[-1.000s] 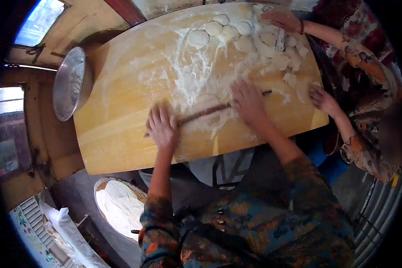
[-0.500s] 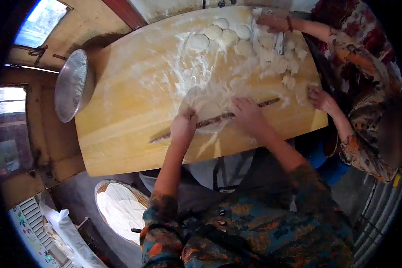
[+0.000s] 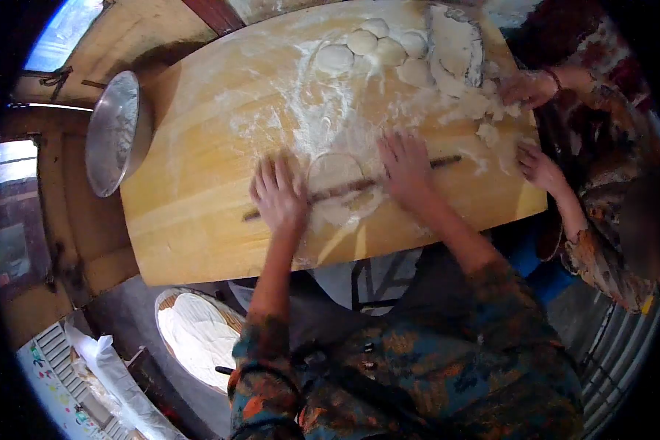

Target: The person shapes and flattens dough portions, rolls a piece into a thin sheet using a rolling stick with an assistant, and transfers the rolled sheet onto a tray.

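Note:
A thin dark rolling pin (image 3: 341, 189) lies slantwise across a flat round of dough (image 3: 334, 169) on the floured board. My left hand (image 3: 280, 196) rests palm down over the pin's left part, fingers stretched out and a little blurred. On the pin's right part, my right hand (image 3: 405, 167) also lies flat with its fingers extended. Dough shows on both sides of the pin between my hands.
Several dough discs (image 3: 335, 58) lie at the back of the wooden board (image 3: 198, 220), beside a floury tray-like thing (image 3: 455, 51). A co-worker's hand (image 3: 528, 89) is by dough pieces at right. A metal bowl (image 3: 114, 136) stands left; a basket with white sheets (image 3: 198, 334) is below.
My left hand has gone from gripping at the dough's left edge to lying flat on the rolling pin. The co-worker's upper hand has moved from the tray-like thing toward the dough pieces.

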The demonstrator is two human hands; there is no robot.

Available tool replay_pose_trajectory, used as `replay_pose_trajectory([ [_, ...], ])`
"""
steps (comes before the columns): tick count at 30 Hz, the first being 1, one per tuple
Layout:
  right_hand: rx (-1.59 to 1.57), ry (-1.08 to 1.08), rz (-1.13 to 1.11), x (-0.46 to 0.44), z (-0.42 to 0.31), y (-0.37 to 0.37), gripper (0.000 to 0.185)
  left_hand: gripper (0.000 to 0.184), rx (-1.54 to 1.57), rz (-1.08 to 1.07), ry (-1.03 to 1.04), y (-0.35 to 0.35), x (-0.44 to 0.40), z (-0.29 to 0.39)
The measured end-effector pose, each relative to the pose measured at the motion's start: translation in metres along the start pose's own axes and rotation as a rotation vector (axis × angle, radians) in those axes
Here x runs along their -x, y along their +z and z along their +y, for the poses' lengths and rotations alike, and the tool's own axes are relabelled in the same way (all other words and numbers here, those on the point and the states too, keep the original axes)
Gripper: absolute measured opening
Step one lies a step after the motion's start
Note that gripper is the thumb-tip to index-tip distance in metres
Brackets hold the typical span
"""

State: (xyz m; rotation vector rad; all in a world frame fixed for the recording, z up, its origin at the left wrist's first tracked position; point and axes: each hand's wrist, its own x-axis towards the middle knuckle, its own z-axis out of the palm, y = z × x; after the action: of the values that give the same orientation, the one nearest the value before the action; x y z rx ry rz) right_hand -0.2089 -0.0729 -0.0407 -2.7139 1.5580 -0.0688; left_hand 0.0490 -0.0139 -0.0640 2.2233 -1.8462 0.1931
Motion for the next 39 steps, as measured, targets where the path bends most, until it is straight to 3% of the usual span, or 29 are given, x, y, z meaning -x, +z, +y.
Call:
replay_pose_trajectory([
  [3,-0.043,-0.025,-0.234,0.041,-0.007,-0.004,0.071,0.052,0.028,-0.115,0.041,-0.023,0.042,0.007],
  [7,-0.043,0.039,-0.02,-0.021,0.004,0.003,0.073,0.049,0.212,-0.053,-0.144,-0.014,-0.035,0.014],
  [9,-0.02,0.0,0.095,-0.043,0.008,0.011,0.074,0.044,0.419,-0.08,0.025,0.008,-0.042,0.005],
  [11,-0.122,-0.096,-0.052,-0.036,0.006,-0.002,0.073,0.032,0.539,-0.247,0.12,-0.001,-0.038,0.007],
  [14,-0.152,-0.194,-0.206,0.002,0.009,-0.015,0.074,0.023,0.59,-0.559,-0.26,-0.032,-0.011,0.015],
  [17,-0.06,-0.118,-0.13,0.031,-0.006,0.003,0.074,0.021,0.471,-0.299,-0.184,-0.019,0.036,-0.005],
  [19,-0.028,-0.012,-0.092,0.025,-0.017,0.007,0.072,0.025,0.032,0.058,0.008,0.016,0.024,-0.025],
  [21,0.045,0.049,-0.056,-0.039,-0.011,0.015,0.071,0.033,0.091,-0.077,-0.177,0.004,-0.033,-0.021],
  [24,0.0,0.098,0.053,-0.068,-0.011,0.025,0.067,0.046,0.06,0.076,-0.148,0.01,-0.072,-0.023],
  [26,-0.053,0.036,0.032,-0.063,-0.01,0.018,0.065,0.055,0.012,-0.019,-0.088,0.003,-0.044,-0.017],
  [28,-0.051,-0.072,-0.092,0.008,-0.016,0.007,0.067,0.06,-0.067,-0.096,-0.022,-0.004,0.015,-0.011],
  [32,-0.096,-0.012,-0.167,0.004,-0.018,0.001,0.069,0.056,0.094,-0.054,-0.015,-0.018,0.025,-0.005],
  [34,-0.106,0.06,0.022,-0.055,-0.015,0.0,0.061,0.049,0.163,0.074,-0.095,-0.009,-0.04,-0.006],
  [37,-0.132,-0.059,0.049,-0.078,-0.002,0.026,0.055,0.036,0.39,-0.239,-0.09,0.017,-0.066,-0.021],
  [39,-0.188,-0.212,0.04,-0.05,0.006,0.019,0.048,0.031,0.51,-0.344,-0.141,-0.003,-0.042,-0.011],
])
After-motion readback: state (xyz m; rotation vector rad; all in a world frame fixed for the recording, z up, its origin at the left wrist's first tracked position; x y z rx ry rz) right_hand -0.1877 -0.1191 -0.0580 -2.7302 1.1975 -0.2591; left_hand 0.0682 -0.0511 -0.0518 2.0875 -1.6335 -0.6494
